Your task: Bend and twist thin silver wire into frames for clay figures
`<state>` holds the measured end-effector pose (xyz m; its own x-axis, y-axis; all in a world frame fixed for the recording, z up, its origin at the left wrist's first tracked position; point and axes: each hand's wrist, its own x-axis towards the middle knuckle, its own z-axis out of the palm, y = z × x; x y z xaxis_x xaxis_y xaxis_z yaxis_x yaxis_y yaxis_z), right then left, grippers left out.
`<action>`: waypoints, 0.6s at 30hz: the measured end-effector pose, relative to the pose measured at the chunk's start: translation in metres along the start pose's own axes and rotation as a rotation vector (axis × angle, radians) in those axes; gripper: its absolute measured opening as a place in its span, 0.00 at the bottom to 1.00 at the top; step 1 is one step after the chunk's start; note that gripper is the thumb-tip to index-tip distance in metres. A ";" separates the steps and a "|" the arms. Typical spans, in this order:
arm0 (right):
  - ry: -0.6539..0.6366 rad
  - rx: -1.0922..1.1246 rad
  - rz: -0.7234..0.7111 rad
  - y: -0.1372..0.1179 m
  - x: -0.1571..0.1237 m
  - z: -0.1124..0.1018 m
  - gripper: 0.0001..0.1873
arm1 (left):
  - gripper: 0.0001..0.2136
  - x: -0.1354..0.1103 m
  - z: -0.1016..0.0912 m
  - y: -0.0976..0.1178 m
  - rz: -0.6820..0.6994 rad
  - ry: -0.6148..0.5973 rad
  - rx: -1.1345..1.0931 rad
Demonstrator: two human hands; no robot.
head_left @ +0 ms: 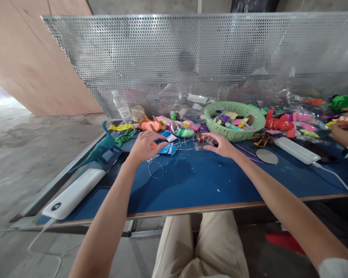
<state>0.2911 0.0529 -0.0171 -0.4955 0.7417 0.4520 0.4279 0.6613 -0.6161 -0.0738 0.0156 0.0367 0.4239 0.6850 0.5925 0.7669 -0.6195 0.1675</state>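
A thin twisted wire frame [185, 146] with several short upright prongs lies between my two hands. To its left is my left hand [147, 146], fingers stretched forward and thumb apart, with nothing visible in its grasp. My right hand [220, 146] is curved at the wire's right end, thumb and fingers apart; whether a fingertip touches the wire I cannot tell. Beside my left hand lie a blue packet [168, 149] and a loop of thin cord [156, 170]. A small brown piece [199, 137] sits close to my right fingertips.
A green basket [234, 133] of colourful pieces stands behind my right hand. Left are a teal dinosaur figure [100, 150] and a white power bank [75, 193]. Another power bank [297, 150] lies right, near another person's hand [345, 133]. A perforated metal panel [174, 54] borders the back.
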 end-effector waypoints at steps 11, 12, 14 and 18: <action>-0.030 -0.004 -0.047 0.001 0.002 -0.001 0.14 | 0.12 0.003 0.017 -0.025 0.092 -0.160 -0.084; -0.044 -0.006 -0.052 0.000 0.003 -0.001 0.13 | 0.12 0.003 0.019 -0.025 0.094 -0.166 -0.093; -0.056 -0.013 -0.051 -0.001 0.003 -0.001 0.13 | 0.12 0.002 0.021 -0.025 0.087 -0.165 -0.096; -0.054 -0.009 -0.004 -0.003 0.002 -0.003 0.14 | 0.12 0.001 0.023 -0.023 0.060 -0.156 -0.069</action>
<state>0.2910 0.0526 -0.0126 -0.5367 0.7324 0.4189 0.4324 0.6651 -0.6089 -0.0796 0.0391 0.0154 0.5415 0.6940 0.4745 0.7054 -0.6821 0.1927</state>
